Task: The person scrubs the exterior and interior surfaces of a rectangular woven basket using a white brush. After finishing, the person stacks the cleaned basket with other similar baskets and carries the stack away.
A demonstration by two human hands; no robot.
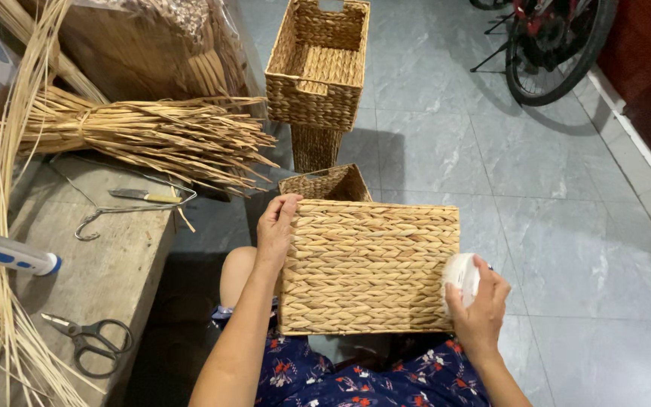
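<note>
- Lap first: dark floral-print cloth (386,380) at the bottom edge, with the woven basket (369,267) resting on it, a broad plaited side turned up toward the camera.
- Left hand (276,226) grips the basket's upper left edge, fingers curled over the rim. Judged: this steadies the piece so the flat side stays level.
- Right hand (480,301) is closed around a white rounded object (461,275) pressed to the basket's right edge. What it is cannot be told.
- Hands are well apart, 1 at each side of the basket.
- Beyond the basket, on the grey tiled floor (551,196): a smaller woven basket (325,183) just behind it, and farther off 1 open-topped basket (316,64) stacked on a narrower woven base.
- Tabletop (107,264) to the left carries the tools within arm's reach: black-handled scissors (92,339) near the front edge, a white and blue handheld tool (9,254), a bent wire hook (114,211) and a small knife (143,195).
- Bundle of dried fibre (145,132), tied at 1 end, lies across the tabletop's far part; long pale cane strands (1,226) run down its left side.
- Bicycle wheel (551,53) at upper right, near a dark wall.
</note>
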